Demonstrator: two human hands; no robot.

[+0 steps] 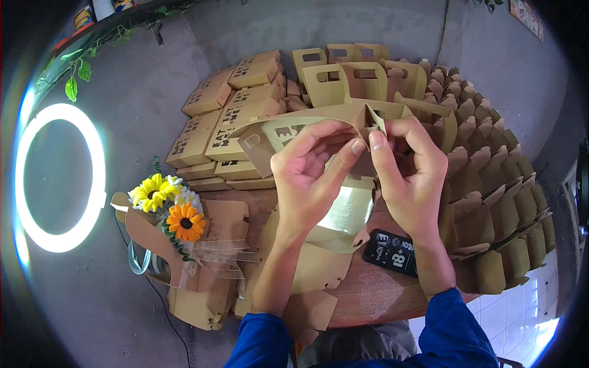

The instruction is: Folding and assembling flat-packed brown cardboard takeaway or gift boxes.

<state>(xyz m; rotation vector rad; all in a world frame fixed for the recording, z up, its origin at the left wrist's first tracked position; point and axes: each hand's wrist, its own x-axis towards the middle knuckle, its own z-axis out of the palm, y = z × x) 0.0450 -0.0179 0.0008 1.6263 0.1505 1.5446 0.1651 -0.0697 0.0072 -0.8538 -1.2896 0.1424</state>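
Note:
Both hands grip one partly folded kraft cardboard box (317, 113), raised above the wooden table (363, 294). My left hand (313, 170) pinches a corner of it between thumb and fingers. Right beside it, my right hand (407, 170) pinches the adjoining flap at the same corner, thumbs almost touching. A cut-out or printed pattern shows on the panel left of my hands. Below them hangs a shiny, light-reflecting panel (345, 207), which seems to belong to the same box. My fingers hide most of the corner being held.
Flat cardboard blanks (317, 267) lie under my left forearm. A black phone (391, 253) rests by my right wrist. Stacked printed boxes (248, 110), handled carriers (322, 83) and rows of open boxes (487, 184) fill the back and right. Artificial flowers (184, 223) and a ring light (99, 184) stand left.

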